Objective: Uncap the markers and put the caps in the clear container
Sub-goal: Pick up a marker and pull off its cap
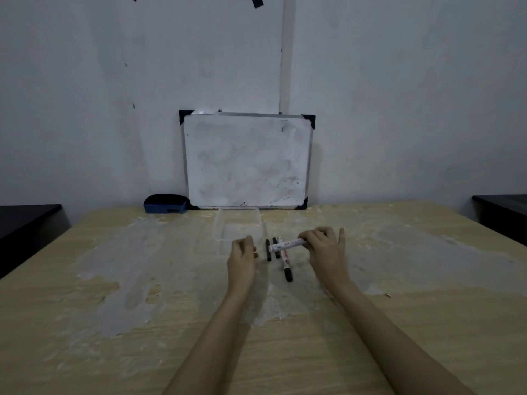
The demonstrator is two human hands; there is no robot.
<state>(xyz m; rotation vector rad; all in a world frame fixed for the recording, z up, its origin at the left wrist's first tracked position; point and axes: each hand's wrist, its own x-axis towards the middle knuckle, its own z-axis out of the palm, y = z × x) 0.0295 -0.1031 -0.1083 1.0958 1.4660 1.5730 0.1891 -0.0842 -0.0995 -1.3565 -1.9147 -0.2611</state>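
Nearest, two bare forearms reach forward over a worn wooden table (114,280). The right hand (325,249) pinches one end of a white marker (286,244), holding it level and crosswise above the tabletop. The left hand (242,255) hangs just beside the marker's free end, fingers loosely curled and apart, gripping nothing. Whether a cap sits on that free end is too small to tell.

Under the held marker, another white marker (286,262) lies on the table with its black end toward the person, and two slim black pens (268,250) lie beside it.

Just beyond the left hand stands the clear container (236,223), seemingly empty.

To do this step well, the left hand should probably close firmly on the marker's free end and pull straight along the barrel, without twisting sideways, while the right hand holds steady; the container is near enough for a short drop.

Farthest back, a whiteboard (246,161) leans on the wall beside a blue eraser (165,204).
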